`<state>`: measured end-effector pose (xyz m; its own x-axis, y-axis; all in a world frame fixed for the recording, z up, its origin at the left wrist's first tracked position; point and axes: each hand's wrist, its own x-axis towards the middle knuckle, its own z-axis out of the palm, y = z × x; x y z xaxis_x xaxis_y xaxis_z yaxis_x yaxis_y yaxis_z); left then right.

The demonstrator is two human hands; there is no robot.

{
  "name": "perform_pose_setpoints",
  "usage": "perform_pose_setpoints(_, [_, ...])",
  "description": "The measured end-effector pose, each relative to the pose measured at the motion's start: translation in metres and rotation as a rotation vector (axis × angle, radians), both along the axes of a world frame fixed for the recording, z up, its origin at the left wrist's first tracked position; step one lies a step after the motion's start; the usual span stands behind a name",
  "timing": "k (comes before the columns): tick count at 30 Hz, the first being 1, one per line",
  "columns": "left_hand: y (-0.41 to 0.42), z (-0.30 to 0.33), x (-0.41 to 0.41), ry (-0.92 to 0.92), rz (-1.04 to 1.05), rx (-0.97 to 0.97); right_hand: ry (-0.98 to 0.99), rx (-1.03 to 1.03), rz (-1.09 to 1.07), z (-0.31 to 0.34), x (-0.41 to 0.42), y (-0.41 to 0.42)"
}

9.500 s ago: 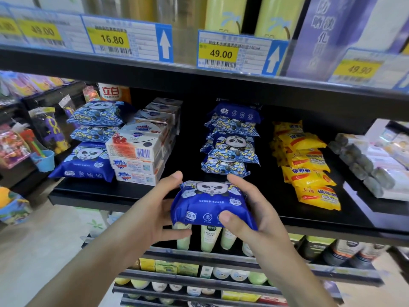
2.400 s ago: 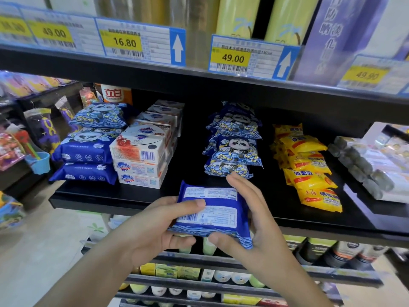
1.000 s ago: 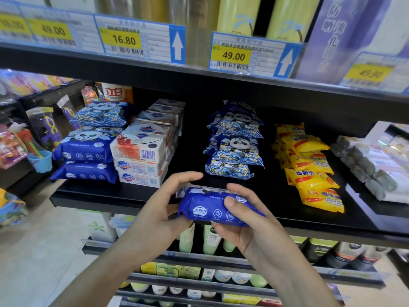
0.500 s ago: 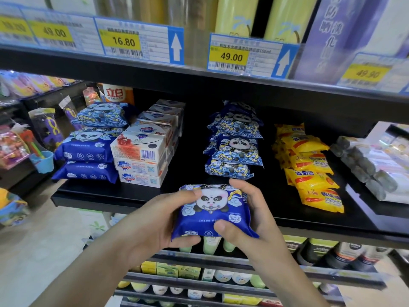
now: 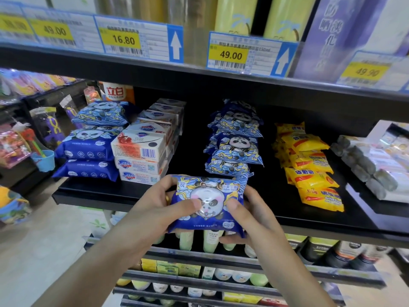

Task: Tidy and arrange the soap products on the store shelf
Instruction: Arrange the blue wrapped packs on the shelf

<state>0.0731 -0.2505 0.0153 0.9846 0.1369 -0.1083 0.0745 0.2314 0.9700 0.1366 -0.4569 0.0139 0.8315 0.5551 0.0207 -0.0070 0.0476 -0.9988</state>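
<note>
I hold a blue panda-print soap pack (image 5: 210, 220) in front of the black shelf (image 5: 93, 193), its panda face toward me and turned upside down. My left hand (image 5: 155, 209) grips its left side with the thumb on the front. My right hand (image 5: 252, 218) grips its right side, thumb also on the front. Just behind it a row of matching blue panda packs (image 5: 234, 149) runs to the back of the shelf. Further blue packs (image 5: 88, 147) are stacked at the left.
White boxed soaps (image 5: 141, 151) are stacked beside the left blue packs. Yellow soap packs (image 5: 314, 167) lie in a row to the right, with grey-wrapped bars (image 5: 371, 167) beyond. Price tags (image 5: 137, 38) line the shelf above. Bottles (image 5: 210, 242) fill the lower racks.
Over the earlier frames I turned the pack over between both hands, showing its back label and edge. Since half a second ago it has rotated so the panda face is upside down.
</note>
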Motion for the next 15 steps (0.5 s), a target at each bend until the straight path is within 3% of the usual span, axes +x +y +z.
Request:
perform_pose_setpoints(4, [0.006, -0.001, -0.006, -0.072, 0.036, 0.047, 0.067, -0.001, -0.024, 0.003, -0.003, 0.014])
perform_pose_setpoints(6, [0.014, -0.004, -0.011, -0.131, 0.062, 0.161, 0.074, 0.013, -0.043, 0.002, -0.005, 0.022])
perform_pose_setpoints(12, [0.035, 0.01, -0.037, -0.337, 0.125, 1.209, 0.072, 0.003, -0.048, 0.006, -0.008, 0.046])
perform_pose_setpoints(15, [0.04, 0.023, -0.042, -0.375, 0.143, 1.443, 0.049, -0.01, 0.004, 0.012, -0.012, 0.061])
